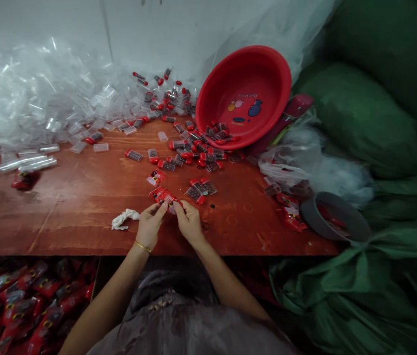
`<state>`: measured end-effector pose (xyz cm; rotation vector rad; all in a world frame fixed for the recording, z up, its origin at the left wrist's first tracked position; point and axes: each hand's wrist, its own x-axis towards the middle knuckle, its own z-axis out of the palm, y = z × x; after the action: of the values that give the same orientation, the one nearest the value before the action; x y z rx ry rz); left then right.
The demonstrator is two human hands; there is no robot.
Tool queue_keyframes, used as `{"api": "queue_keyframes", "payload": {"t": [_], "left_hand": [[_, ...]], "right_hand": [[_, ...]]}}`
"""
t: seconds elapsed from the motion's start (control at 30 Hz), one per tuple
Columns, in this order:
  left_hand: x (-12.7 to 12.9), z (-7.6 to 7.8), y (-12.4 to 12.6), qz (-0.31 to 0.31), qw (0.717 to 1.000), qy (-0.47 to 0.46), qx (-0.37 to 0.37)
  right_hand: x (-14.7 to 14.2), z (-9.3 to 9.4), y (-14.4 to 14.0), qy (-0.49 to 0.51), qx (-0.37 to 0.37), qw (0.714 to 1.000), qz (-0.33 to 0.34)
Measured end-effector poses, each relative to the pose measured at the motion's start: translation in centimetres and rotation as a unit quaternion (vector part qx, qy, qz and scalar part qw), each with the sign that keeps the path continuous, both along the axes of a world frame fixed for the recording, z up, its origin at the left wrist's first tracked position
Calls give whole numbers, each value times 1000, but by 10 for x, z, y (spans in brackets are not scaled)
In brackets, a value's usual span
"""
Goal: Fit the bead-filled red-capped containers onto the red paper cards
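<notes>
Both my hands pinch one small red printed plastic packet [164, 195] just above the front part of the table. My left hand [149, 223] has thumb and fingers closed on its left side. On the right side, my right hand [190, 222] grips the packet's edge between thumb and fingers. A flat red printed piece [156, 177] lies just beyond the packet. Right of it sits a small group of clear cases with dark contents and red caps [201, 190]. A crumpled white tissue [124, 219] rests beside my left hand.
A red basin [243, 93] tilts at the back, with many red-capped cases [193, 153] spilling before it. Clear plastic sleeves [38, 93] heap at the left. A grey bowl [314, 217] and green sacks [374, 118] stand right. Filled red packets [26, 305] lie below the table's front edge.
</notes>
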<state>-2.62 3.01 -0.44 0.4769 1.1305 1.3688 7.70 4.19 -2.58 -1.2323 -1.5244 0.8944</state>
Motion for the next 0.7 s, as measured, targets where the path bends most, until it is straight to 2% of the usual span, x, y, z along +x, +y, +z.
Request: {"api": "queue_keyframes", "payload": {"t": [0.1, 0.17, 0.23, 0.3, 0.37, 0.47, 0.53, 0.6, 0.67, 0.7], "left_hand": [[-7, 5, 2, 2, 999, -4, -40], [-12, 7, 4, 12, 998, -8, -61], [-16, 8, 6, 19, 997, -19, -76], [-17, 8, 6, 19, 995, -33, -87], [-16, 7, 5, 13, 995, -48, -92], [-11, 6, 0, -6, 994, -65, -92], [-9, 4, -3, -13, 993, -71, -95], [-8, 3, -6, -12, 992, -72, -98], [-7, 2, -9, -10, 993, -72, -98], [-6, 2, -10, -11, 993, -72, -97]], "right_hand": [[11, 0, 7, -48, -3, 999, 24], [23, 1, 14, -151, 19, 988, 3], [38, 2, 20, -297, 30, 953, -58], [52, 3, 22, -419, 13, 902, -107], [65, 2, 21, -478, 5, 873, -96], [85, 0, 12, -479, 51, 876, 7], [99, -1, 4, -457, 91, 884, 42], [108, 0, -4, -438, 91, 894, -1], [109, 1, -11, -438, 21, 894, -90], [105, 3, -14, -446, -30, 885, -128]]}}
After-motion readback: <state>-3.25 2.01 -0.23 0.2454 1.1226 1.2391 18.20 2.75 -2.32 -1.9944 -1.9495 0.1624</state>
